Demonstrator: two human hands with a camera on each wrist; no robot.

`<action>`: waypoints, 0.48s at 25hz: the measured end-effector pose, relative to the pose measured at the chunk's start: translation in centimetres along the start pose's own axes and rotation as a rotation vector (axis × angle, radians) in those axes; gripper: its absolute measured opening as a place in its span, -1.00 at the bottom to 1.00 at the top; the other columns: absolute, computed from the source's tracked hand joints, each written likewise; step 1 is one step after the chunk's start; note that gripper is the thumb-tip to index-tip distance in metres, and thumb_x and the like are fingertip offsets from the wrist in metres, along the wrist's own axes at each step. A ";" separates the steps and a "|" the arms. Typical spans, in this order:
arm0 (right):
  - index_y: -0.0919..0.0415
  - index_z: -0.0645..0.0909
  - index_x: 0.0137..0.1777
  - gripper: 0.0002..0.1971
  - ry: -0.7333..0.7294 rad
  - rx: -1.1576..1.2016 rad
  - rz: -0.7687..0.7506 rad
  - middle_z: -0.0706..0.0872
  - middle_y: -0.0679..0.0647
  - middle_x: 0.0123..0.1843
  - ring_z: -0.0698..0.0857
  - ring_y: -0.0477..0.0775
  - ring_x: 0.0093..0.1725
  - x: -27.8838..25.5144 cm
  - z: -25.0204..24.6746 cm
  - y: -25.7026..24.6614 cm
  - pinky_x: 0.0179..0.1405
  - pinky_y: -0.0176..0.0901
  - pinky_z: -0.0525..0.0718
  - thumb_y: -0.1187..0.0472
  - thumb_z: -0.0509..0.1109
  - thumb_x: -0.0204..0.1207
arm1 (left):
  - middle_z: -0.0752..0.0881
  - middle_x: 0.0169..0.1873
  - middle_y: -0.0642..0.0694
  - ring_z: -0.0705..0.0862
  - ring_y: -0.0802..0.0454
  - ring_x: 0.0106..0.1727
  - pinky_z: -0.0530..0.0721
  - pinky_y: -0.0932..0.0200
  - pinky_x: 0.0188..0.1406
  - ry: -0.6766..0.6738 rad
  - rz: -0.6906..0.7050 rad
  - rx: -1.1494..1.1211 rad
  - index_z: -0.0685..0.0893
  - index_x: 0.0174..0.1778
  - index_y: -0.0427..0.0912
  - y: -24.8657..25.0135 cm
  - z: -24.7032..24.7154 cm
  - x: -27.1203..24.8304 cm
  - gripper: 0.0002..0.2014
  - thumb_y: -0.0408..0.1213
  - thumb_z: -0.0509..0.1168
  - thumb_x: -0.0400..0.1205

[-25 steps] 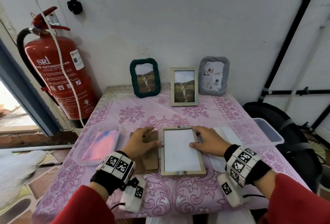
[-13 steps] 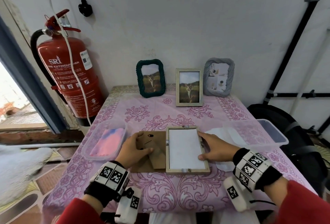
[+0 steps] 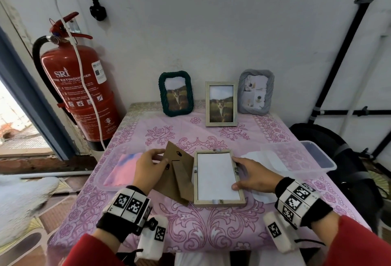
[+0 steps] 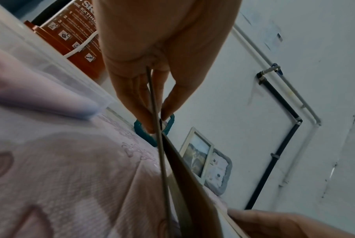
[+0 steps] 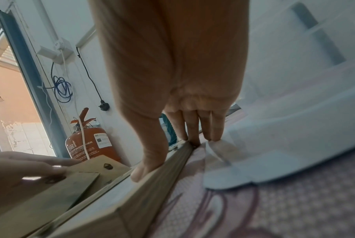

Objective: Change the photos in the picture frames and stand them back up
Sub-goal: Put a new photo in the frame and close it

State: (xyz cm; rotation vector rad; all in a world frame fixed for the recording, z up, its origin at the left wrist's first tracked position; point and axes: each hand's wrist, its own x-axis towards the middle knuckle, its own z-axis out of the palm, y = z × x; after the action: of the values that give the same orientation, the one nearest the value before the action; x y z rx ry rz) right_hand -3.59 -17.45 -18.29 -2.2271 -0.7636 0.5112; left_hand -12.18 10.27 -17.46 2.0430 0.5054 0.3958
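Note:
A light wooden picture frame lies face down near the table's front edge, with the white back of a photo showing inside it. My left hand pinches the brown backing board by its left edge and holds it tilted up beside the frame; the left wrist view shows the board edge-on between thumb and fingers. My right hand rests on the frame's right rail, thumb on the inner side, straight fingers along the outer side.
Three frames stand at the back wall: green rope, wooden, grey. A clear tub holding pink-blue prints is on the left. Another clear tub and white paper are on the right. A fire extinguisher stands left of the table.
My left hand has lifted the backing board off the table and tilted it up toward the frame. My right hand has stayed on the frame's right rail.

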 end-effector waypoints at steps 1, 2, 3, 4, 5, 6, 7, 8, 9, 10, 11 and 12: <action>0.20 0.34 0.53 -0.19 0.000 0.000 0.001 0.50 0.02 0.50 0.46 -0.02 0.48 0.0 0.0 0.0 0.55 -0.11 0.35 0.26 0.62 0.29 | 0.68 -0.14 -0.07 0.63 0.05 -0.19 0.67 0.11 -0.10 -0.014 -0.006 -0.023 0.63 0.27 -0.21 0.2 -0.1 0.0 -0.67 -0.37 0.33 0.58; 0.19 0.34 0.53 -0.20 0.001 -0.002 0.005 0.50 0.02 0.50 0.46 -0.04 0.48 -0.1 0.0 0.0 0.53 -0.20 0.34 0.26 0.62 0.29 | 0.68 -0.14 -0.09 0.65 -0.01 -0.17 0.71 0.01 -0.02 -0.024 -0.006 -0.054 0.64 0.25 -0.21 0.5 -0.3 0.0 -0.69 -0.39 0.33 0.58; 0.18 0.33 0.53 -0.20 0.003 -0.010 0.010 0.49 0.01 0.49 0.45 -0.05 0.47 -0.2 0.0 0.0 0.48 -0.31 0.33 0.25 0.62 0.30 | 0.69 -0.13 -0.10 0.66 -0.06 -0.14 0.72 -0.06 0.03 -0.023 0.004 -0.083 0.66 0.24 -0.20 0.8 -0.4 0.0 -0.70 -0.39 0.33 0.58; 0.18 0.32 0.54 -0.19 0.005 -0.020 0.013 0.49 0.00 0.49 0.45 -0.07 0.46 -0.2 -0.1 0.0 0.42 -0.38 0.32 0.25 0.61 0.30 | 0.69 -0.13 -0.10 0.67 -0.08 -0.13 0.73 -0.07 0.02 -0.008 0.023 -0.107 0.66 0.24 -0.19 1.1 -0.6 0.1 -0.70 -0.40 0.33 0.57; 0.18 0.32 0.54 -0.19 0.005 -0.029 0.013 0.49 0.00 0.49 0.45 -0.08 0.45 -0.1 0.0 0.0 0.41 -0.40 0.32 0.25 0.61 0.31 | 0.69 -0.15 -0.08 0.68 -0.08 -0.15 0.73 -0.03 -0.04 0.016 0.047 -0.129 0.67 0.23 -0.18 1.4 -0.7 0.2 -0.70 -0.40 0.33 0.57; 0.17 0.33 0.54 -0.20 0.005 -0.031 0.011 0.50 0.00 0.49 0.46 -0.07 0.45 -0.1 0.0 0.0 0.43 -0.37 0.34 0.25 0.61 0.31 | 0.69 -0.16 -0.07 0.68 -0.08 -0.15 0.72 0.02 -0.09 0.039 0.068 -0.156 0.67 0.22 -0.16 1.6 -0.8 0.3 -0.71 -0.40 0.33 0.57; 0.17 0.33 0.54 -0.20 0.004 -0.027 0.009 0.50 0.00 0.49 0.46 -0.06 0.46 -0.1 0.0 0.1 0.46 -0.32 0.34 0.25 0.61 0.31 | 0.69 -0.16 -0.07 0.69 -0.10 -0.14 0.72 0.03 -0.10 0.054 0.083 -0.188 0.66 0.22 -0.15 1.9 -0.9 0.3 -0.71 -0.40 0.33 0.58; 0.17 0.32 0.54 -0.20 0.004 -0.021 0.009 0.50 0.00 0.49 0.45 -0.05 0.46 -0.1 0.0 0.1 0.46 -0.32 0.34 0.26 0.61 0.31 | 0.70 -0.14 -0.09 0.70 -0.13 -0.11 0.73 0.01 -0.08 0.054 0.090 -0.221 0.66 0.22 -0.14 2.1 -0.8 0.3 -0.70 -0.40 0.34 0.57; 0.17 0.32 0.54 -0.19 0.004 -0.017 0.008 0.49 0.00 0.49 0.45 -0.07 0.46 -0.1 0.0 0.2 0.44 -0.37 0.33 0.26 0.61 0.31 | 0.71 -0.13 -0.11 0.71 -0.15 -0.08 0.74 -0.01 -0.06 0.037 0.088 -0.252 0.66 0.23 -0.14 2.2 -0.6 0.3 -0.70 -0.40 0.35 0.57; 0.16 0.31 0.55 -0.19 0.004 -0.013 0.003 0.49 -0.01 0.48 0.45 -0.11 0.43 -0.2 0.0 0.2 0.39 -0.44 0.31 0.25 0.61 0.31 | 0.72 -0.11 -0.14 0.72 -0.16 -0.06 0.74 0.00 -0.08 0.008 0.076 -0.281 0.65 0.24 -0.15 2.3 -0.3 0.2 -0.69 -0.41 0.36 0.57; 0.16 0.31 0.54 -0.19 0.003 -0.004 -0.003 0.49 -0.01 0.48 0.44 -0.15 0.41 -0.2 0.0 0.3 0.35 -0.50 0.30 0.25 0.61 0.31 | 0.72 -0.10 -0.15 0.72 -0.14 -0.07 0.74 0.07 -0.15 -0.027 0.062 -0.305 0.64 0.25 -0.18 2.4 0.1 0.1 -0.68 -0.42 0.37 0.56; 0.16 0.32 0.54 -0.20 0.000 0.007 -0.010 0.49 -0.02 0.47 0.44 -0.17 0.40 -0.2 0.0 0.4 0.35 -0.50 0.30 0.26 0.61 0.31 | 0.72 -0.11 -0.15 0.72 -0.11 -0.11 0.74 0.19 -0.25 -0.060 0.051 -0.328 0.64 0.25 -0.20 2.4 0.6 -0.1 -0.67 -0.43 0.38 0.55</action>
State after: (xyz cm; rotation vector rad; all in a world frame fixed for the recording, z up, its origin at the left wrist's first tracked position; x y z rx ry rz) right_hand -3.61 -17.79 -18.52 -2.2154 -0.7710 0.5080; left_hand -11.51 8.66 -15.73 1.7475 0.3280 0.4171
